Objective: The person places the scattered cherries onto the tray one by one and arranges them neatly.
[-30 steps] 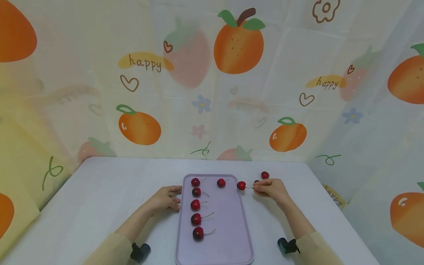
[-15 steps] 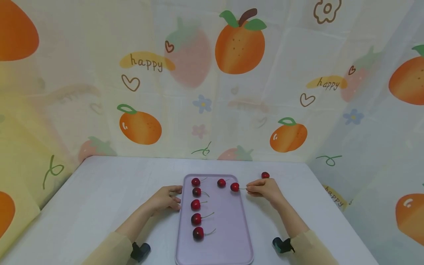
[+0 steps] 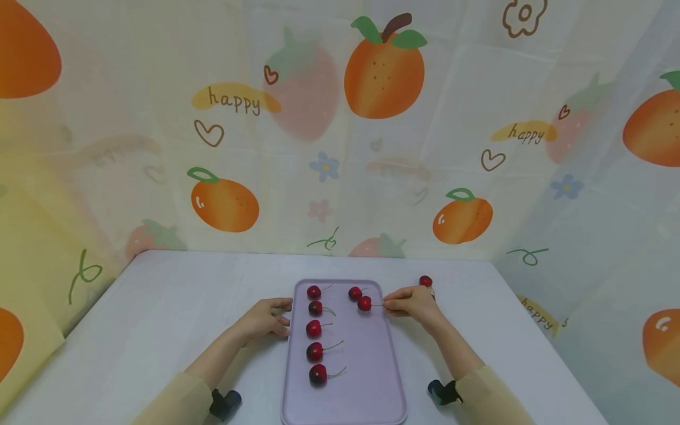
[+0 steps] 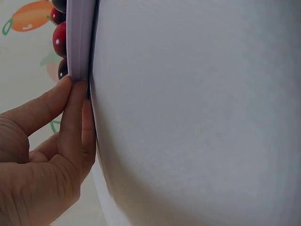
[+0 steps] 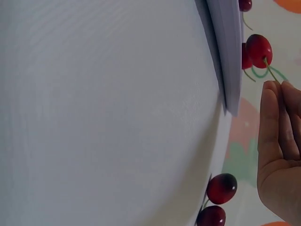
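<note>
- Broadly, a fruit-printed backdrop point(image 3: 287, 195) is hanging behind a white table point(image 3: 159, 307).
- On it, a lilac tray point(image 3: 350, 395) is lying lengthwise, one short end toward the person.
- Pale sleeves point(image 3: 172, 398) are covering part of the forearms.
- The left hand point(image 3: 264, 319) is touching the tray's left edge with its fingertips, thumb and fingers relaxed.
- The right hand point(image 3: 417, 306) is pinching a stem at the tray's right edge, thumb against fingertips.
- Five cherries point(image 3: 314, 328) are forming a column along the tray's left side, stems pointing right.
- Two loose cherries point(image 5: 222, 188) are lying to the right of the tray.
- A lone cherry point(image 3: 354, 293) is sitting near the tray's far right corner.
- On the pinched stem, the held cherry point(image 3: 364, 303) is showing within the rim, just beside the lone one; whether it is touching the tray, I cannot tell.
</note>
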Demonstrator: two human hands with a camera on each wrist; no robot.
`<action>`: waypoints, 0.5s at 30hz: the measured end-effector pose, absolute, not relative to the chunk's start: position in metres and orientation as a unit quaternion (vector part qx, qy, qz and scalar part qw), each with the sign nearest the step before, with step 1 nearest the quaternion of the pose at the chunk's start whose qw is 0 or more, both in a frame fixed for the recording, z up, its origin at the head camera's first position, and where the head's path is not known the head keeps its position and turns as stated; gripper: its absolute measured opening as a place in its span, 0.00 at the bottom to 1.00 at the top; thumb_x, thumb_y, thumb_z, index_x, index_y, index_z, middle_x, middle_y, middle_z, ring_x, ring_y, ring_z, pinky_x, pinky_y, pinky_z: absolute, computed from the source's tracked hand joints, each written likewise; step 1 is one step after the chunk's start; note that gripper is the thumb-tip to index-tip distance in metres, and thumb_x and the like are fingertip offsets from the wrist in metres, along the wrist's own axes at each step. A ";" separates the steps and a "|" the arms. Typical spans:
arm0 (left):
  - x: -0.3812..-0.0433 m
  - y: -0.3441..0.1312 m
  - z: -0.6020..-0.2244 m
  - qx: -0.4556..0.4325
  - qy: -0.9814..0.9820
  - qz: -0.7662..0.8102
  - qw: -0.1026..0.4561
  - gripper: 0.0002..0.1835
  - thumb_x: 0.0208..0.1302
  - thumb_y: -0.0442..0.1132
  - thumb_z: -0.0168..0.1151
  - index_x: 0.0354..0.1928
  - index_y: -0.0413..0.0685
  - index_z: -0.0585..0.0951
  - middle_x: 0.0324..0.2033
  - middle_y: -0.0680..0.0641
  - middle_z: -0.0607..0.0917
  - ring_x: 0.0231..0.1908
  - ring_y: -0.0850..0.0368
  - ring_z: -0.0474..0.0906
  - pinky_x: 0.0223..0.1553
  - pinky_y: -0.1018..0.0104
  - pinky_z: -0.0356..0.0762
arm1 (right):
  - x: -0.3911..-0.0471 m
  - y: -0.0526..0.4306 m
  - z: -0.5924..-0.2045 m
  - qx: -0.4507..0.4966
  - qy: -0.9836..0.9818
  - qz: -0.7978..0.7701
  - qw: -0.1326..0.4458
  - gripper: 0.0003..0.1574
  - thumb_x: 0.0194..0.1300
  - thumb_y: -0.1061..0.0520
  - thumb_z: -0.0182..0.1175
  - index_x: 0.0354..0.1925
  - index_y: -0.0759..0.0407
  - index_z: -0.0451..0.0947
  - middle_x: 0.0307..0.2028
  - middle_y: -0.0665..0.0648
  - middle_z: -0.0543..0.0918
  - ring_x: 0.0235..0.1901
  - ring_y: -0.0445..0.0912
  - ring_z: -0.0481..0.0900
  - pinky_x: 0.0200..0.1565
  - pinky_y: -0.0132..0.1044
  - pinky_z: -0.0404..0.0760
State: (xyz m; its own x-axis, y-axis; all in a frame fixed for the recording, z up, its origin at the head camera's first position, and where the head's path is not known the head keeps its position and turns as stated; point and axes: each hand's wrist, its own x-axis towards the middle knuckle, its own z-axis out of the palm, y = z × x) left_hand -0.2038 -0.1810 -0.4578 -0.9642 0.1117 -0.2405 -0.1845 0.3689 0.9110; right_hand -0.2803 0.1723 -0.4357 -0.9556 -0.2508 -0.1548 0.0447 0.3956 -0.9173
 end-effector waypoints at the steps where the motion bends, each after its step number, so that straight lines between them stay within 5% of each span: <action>1: -0.204 -0.181 -0.458 -0.023 0.817 0.561 0.132 0.41 0.48 0.23 0.69 0.69 0.31 0.67 0.64 0.30 0.74 0.44 0.54 0.82 0.42 0.61 0.87 | -0.280 0.171 -0.436 -0.064 0.826 -0.544 0.136 0.17 0.59 0.58 0.70 0.44 0.69 0.85 0.36 0.61 0.91 0.35 0.46 0.90 0.41 0.38 0.89; 15: -0.206 -0.181 -0.461 -0.023 0.817 0.561 0.132 0.42 0.48 0.23 0.69 0.69 0.31 0.66 0.64 0.30 0.74 0.43 0.56 0.81 0.42 0.61 0.87 | -0.282 0.160 -0.444 -0.094 0.819 -0.547 0.147 0.17 0.58 0.59 0.70 0.43 0.70 0.85 0.36 0.58 0.91 0.32 0.39 0.87 0.42 0.37 0.89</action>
State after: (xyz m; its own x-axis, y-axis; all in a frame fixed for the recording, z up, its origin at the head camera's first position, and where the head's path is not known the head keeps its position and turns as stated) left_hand -0.2059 -0.1814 -0.4610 -0.9643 0.1102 -0.2406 -0.1851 0.3687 0.9109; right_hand -0.2823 0.1598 -0.4436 -0.9393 -0.3142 -0.1377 0.0072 0.3832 -0.9236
